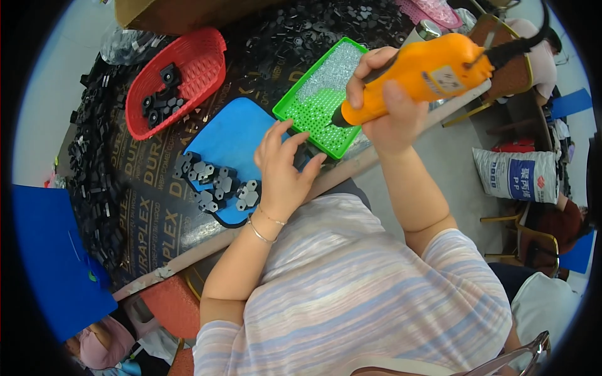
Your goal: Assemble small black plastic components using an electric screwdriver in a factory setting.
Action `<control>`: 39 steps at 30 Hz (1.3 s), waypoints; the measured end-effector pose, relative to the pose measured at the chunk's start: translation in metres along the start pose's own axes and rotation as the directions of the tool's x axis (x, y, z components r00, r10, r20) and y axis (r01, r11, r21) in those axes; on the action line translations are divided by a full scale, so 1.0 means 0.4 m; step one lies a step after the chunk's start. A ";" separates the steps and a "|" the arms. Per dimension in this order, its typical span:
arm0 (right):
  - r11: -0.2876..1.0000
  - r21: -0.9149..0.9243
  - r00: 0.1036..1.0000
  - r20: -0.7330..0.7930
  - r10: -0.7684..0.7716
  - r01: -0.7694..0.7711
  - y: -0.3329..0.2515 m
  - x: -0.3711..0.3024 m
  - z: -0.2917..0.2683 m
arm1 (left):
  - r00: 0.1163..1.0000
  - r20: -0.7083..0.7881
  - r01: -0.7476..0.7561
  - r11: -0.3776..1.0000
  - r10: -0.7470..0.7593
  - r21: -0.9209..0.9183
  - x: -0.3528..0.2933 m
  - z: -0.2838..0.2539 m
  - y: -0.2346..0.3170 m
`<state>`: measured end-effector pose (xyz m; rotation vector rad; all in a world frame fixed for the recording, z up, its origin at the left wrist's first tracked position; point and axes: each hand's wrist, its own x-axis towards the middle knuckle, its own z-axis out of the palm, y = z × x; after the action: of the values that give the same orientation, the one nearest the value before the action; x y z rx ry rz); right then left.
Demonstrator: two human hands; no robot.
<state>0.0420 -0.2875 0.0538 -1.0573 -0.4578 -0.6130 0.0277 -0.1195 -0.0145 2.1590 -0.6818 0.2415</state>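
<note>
My right hand (401, 122) is wrapped round an orange electric screwdriver (439, 66). Its black nose and thin bit point down over the near part of a green perforated tray (339, 152). Small silvery screws (329, 75) lie thick in the tray's far half and thinner toward the bit. At the tray's left edge my left hand (282, 163) is open, fingers spread and nothing visible in them; I cannot tell whether the fingertips touch the rim. Left of that hand, a blue mat (235, 128) bears several black hexagon-shaped plastic parts (226, 182).
A red basket (210, 69) with a few black parts stands at the far left. Loose black pieces (251, 47) are heaped along the back and left. A cardboard box (175, 15) and a metal flask (426, 30) stand beyond. The cord (520, 47) trails right. Other people sit nearby.
</note>
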 end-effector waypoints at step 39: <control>0.954 -0.131 0.912 0.282 0.298 -0.271 0.065 -0.037 0.089 | 0.972 0.073 0.233 0.949 -0.223 -0.211 -0.053 0.009 -0.041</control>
<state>0.0460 -0.2428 0.0425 -1.2825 -0.5295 -0.2132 0.0187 -0.1058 -0.0359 2.0148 -0.4561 -0.0099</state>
